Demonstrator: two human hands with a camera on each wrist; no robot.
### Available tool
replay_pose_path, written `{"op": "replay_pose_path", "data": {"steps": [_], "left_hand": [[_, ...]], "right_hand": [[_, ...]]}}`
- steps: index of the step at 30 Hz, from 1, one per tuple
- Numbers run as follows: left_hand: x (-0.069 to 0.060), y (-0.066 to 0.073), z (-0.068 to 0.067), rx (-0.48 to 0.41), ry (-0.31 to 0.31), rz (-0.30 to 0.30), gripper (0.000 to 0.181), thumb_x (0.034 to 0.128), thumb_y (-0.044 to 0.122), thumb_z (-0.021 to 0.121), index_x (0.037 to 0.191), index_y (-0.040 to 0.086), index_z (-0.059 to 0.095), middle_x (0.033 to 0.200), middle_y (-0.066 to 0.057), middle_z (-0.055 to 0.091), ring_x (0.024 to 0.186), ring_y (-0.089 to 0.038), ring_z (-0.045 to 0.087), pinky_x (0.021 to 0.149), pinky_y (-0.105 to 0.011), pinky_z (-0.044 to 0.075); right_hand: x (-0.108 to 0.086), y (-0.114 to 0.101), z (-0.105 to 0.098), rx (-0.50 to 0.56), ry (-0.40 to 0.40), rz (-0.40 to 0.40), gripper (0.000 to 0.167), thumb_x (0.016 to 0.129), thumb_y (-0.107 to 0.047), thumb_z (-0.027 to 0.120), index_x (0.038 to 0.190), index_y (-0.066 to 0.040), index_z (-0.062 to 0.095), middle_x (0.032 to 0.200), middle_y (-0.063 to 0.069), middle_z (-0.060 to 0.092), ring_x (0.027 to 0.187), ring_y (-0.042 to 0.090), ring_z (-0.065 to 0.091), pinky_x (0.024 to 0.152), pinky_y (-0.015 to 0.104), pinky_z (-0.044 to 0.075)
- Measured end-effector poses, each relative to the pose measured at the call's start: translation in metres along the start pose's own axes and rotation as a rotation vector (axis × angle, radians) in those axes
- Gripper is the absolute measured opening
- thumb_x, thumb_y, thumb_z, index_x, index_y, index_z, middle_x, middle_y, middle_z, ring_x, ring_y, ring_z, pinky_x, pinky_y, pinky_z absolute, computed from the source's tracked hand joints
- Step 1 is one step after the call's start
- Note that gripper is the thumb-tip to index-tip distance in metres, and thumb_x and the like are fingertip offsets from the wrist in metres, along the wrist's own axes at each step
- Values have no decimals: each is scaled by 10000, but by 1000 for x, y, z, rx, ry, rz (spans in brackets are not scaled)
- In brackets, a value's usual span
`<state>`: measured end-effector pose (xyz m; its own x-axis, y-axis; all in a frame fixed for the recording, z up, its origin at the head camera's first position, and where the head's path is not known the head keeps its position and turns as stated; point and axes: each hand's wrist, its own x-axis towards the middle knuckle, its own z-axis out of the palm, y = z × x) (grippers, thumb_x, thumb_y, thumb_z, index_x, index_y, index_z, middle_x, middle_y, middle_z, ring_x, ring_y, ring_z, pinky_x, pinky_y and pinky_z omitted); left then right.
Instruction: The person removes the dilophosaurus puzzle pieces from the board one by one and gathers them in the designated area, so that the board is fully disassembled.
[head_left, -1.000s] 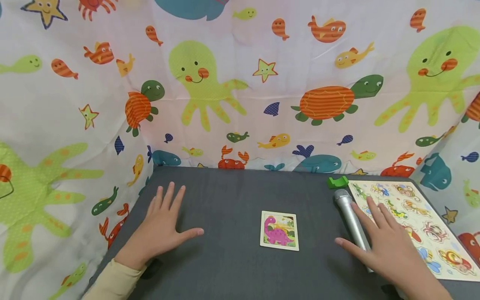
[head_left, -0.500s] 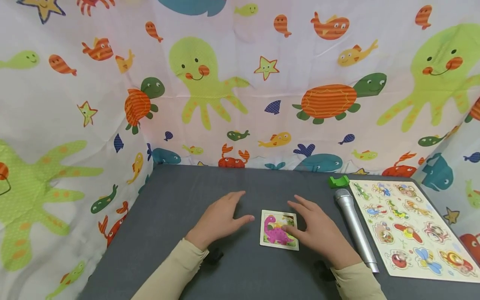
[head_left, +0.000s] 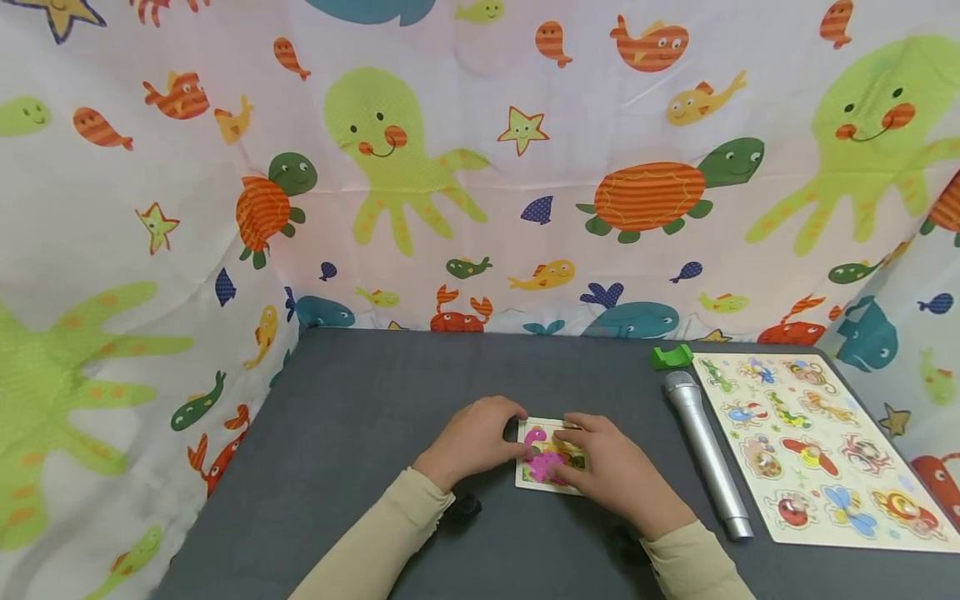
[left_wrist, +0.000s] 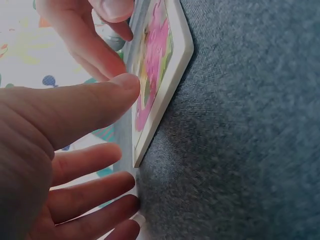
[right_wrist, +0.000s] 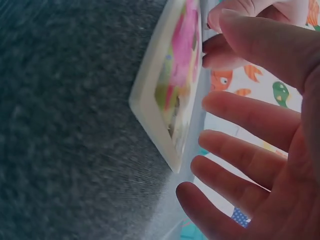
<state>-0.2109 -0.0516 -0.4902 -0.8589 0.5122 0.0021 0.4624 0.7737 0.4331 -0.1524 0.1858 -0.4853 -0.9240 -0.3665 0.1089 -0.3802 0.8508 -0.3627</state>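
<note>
A small square jigsaw puzzle with a pink dinosaur lies flat on the dark grey table; its pale frame shows up close in the left wrist view. At its left edge is my left hand, thumb over the picture and fingers loosely spread beyond the frame. My right hand hovers over the puzzle's right side. In the right wrist view its fingers are relaxed and apart, beside the puzzle's frame. Whether either hand touches the puzzle is hard to tell.
On the right lies a silver microphone, alongside a pale wooden board with several insect pieces. A green arched block sits at the back right. A sea-animal cloth hangs behind the table and at its sides.
Both hands have moved inward from wide apart, the left rightward and the right leftward, to the two sides of the dinosaur puzzle. The puzzle stays in place on the table.
</note>
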Motion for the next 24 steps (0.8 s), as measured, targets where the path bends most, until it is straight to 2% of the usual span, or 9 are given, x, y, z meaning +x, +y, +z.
{"op": "replay_pose_path", "data": {"steps": [8,17,24], "left_hand": [[4,2,3,46,3,17,507,894,556,849,1249,199,784,1298,32,748,1191,-183,674,1028,-422,587],[7,4,4,134,20,29,467,907,563,832,1218,217,791,1304,22,724,1171,-182,649,1003,-403,592],[5,1,4,115,1,35,444,907,555,833,1222,244,806,1309,28,720,1173,-173,641,1005,-398,588]], "right_hand": [[0,-3,5,29,-24,-9,482,900,-423,880,1272,-126,801,1438,154,675,1340,371,630,1073,571,561],[2,-5,5,15,0,-14,483,878,-387,904,1287,-153,796,1381,130,688,1271,340,647,1041,558,581],[2,-5,10,15,-3,-11,496,877,-387,903,1313,-179,789,1388,126,687,1283,348,641,1034,571,583]]}}
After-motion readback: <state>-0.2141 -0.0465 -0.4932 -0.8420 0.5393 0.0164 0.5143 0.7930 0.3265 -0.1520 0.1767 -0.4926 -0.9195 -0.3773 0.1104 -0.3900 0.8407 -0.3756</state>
